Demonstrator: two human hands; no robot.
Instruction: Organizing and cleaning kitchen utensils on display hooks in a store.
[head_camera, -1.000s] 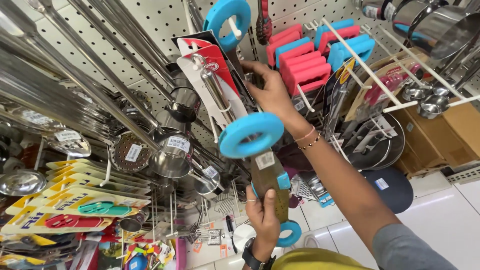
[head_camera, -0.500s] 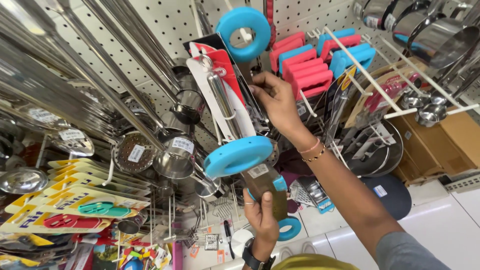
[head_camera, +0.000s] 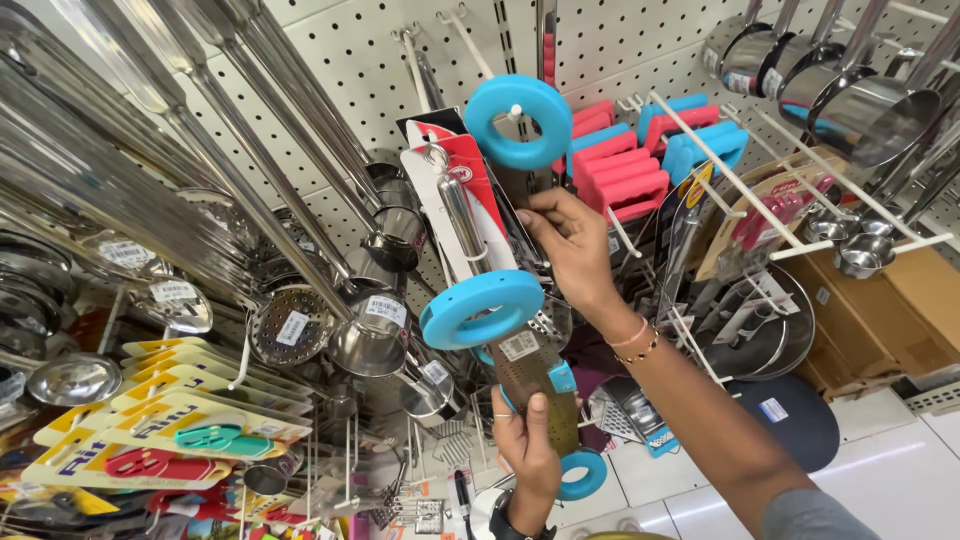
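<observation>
Head view: left hand fingers grip one grater; right hand fingers pinch another grater.

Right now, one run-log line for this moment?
left hand: gripping blue-handled grater | right hand: at hanging grater on pegboard

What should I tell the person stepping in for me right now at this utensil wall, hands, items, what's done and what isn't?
Left hand: gripping the lower grater by its perforated metal body, blue ring handle up.
Right hand: fingers on the upper grater, which hangs on a pegboard hook by its blue ring.
Beside it: a carded tool, pink and blue pads, ladles.
Done: one grater is off the wall and in hand.
Left: the upper one is not yet off its hook.
</observation>
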